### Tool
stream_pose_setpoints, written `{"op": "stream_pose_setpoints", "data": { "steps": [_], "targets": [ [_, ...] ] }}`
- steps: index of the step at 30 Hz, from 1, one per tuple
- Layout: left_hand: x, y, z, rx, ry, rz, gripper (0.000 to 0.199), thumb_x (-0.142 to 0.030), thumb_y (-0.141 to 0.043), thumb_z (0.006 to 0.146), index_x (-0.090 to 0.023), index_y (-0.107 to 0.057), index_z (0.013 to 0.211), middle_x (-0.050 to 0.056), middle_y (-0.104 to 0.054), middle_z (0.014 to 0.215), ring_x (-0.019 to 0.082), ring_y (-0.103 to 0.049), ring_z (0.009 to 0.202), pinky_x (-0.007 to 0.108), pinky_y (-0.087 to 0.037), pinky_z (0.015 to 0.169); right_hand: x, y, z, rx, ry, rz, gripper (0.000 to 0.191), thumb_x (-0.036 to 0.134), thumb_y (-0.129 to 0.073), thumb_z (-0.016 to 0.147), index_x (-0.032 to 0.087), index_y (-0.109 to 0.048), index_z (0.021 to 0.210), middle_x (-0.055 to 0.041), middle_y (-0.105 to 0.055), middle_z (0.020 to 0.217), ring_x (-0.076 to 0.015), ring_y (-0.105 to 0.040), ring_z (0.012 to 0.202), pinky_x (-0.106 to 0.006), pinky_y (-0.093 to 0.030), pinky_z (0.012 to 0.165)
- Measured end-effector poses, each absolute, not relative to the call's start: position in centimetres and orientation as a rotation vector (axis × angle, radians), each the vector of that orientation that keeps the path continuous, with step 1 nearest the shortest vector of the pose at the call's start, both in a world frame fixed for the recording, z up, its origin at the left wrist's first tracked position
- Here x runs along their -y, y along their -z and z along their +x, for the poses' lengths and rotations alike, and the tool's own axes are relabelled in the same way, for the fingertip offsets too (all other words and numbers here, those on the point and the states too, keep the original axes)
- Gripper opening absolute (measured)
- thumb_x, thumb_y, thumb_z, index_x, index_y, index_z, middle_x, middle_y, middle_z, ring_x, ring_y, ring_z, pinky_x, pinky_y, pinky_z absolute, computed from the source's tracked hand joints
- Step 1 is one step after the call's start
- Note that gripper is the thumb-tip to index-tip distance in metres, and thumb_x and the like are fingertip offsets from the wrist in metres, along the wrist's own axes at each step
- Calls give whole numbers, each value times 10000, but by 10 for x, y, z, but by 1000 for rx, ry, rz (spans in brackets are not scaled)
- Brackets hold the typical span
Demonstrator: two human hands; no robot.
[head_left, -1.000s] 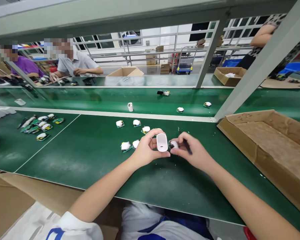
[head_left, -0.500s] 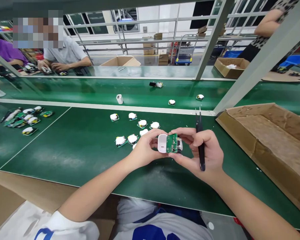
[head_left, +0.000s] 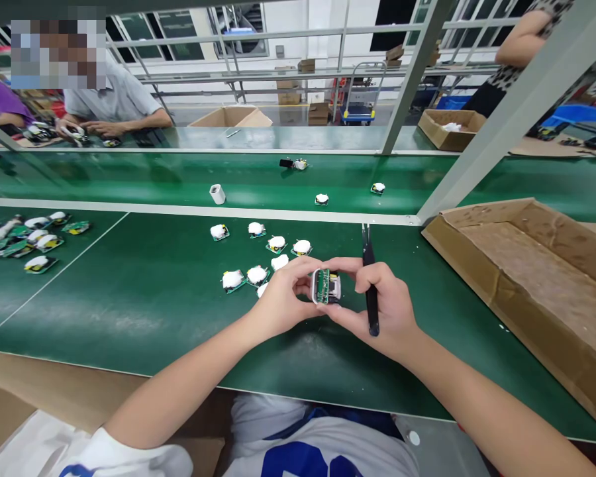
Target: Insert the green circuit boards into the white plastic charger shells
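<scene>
Both my hands meet over the green belt, pinching a white plastic charger casing with a small green circuit board pressed against it. My left hand grips the casing from the left. My right hand holds the board's far side, with black tweezers clamped in its fingers, tips pointing away from me. Just left of my left hand lie several white-topped circuit modules on small green boards. My fingers hide part of the casing, so how far the board sits inside cannot be told.
A cardboard box lid lies on the belt at right. More modules form a pile at far left. A white casing and modules stand on the far belt. Metal uprights cross the view, with co-workers beyond.
The green board has gone from lying beside the white casing to sitting against it, and the pair has turned slightly. The tweezers remain in my right hand, and the view has shifted slightly.
</scene>
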State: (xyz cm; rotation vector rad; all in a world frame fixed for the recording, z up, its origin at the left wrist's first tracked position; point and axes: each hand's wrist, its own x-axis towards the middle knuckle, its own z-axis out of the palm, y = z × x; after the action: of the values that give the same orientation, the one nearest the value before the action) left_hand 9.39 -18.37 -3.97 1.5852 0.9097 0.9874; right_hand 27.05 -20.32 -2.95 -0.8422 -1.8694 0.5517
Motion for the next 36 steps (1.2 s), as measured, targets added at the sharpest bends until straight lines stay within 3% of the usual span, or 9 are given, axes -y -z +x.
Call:
{"op": "stream_pose_setpoints", "data": {
  "steps": [4, 10, 16, 20, 25, 36],
  "targets": [
    [185, 37, 94, -912, -949, 1600, 401, -140, -783, 608, -184, -671, 991, 59, -577, 1051, 134, -606, 888, 202, -545, 707, 203, 31, 270, 1894, -495, -844, 367, 255, -701, 792, 268, -336, 831, -53, -686, 1046, -258, -657, 994, -409, -542, 774],
    [185, 40, 93, -915, -973, 1601, 466, -155, -801, 599, -196, -671, 1044, 83, -576, 1156, 169, -617, 956, 229, -562, 726, 202, 38, 266, 1890, -507, -846, 330, 254, -671, 816, 270, -341, 811, -36, -690, 973, -256, -655, 1009, -442, -535, 849],
    [185, 39, 93, -975, -1042, 1691, 477, -155, -798, 596, -207, -670, 1052, 64, -586, 1073, 161, -604, 943, 208, -549, 681, 199, 30, 266, 1920, -675, -806, 425, 268, -760, 762, 262, -338, 815, -56, -648, 1153, -270, -544, 1211, -467, -464, 979],
    [185, 40, 93, -1080, -1073, 1847, 382, -141, -742, 651, -193, -662, 1020, 49, -586, 1030, 127, -593, 864, 203, -544, 659, 197, 25, 267, 1794, -922, -862, 468, 408, -766, 751, 258, -328, 818, -82, -615, 1249, -262, -590, 1149, -459, -484, 963],
    [185, 46, 92, -1102, -1119, 2041, 388, -83, -674, 693, -197, -633, 1062, 42, -583, 1016, 105, -583, 839, 182, -529, 636, 194, 29, 267, 1699, -992, -899, 397, 375, -733, 792, 253, -357, 833, -91, -622, 1236, -233, -567, 1191, -436, -456, 1003],
    [188, 46, 94, -1182, -1047, 2217, 289, -122, -665, 737, -211, -650, 1012, 14, -560, 920, 59, -529, 703, 162, -478, 603, 183, 36, 270, 1793, -965, -1100, 480, 548, -708, 751, 240, -340, 780, -77, -676, 1076, -237, -640, 939, -376, -475, 810]
  ]
}}
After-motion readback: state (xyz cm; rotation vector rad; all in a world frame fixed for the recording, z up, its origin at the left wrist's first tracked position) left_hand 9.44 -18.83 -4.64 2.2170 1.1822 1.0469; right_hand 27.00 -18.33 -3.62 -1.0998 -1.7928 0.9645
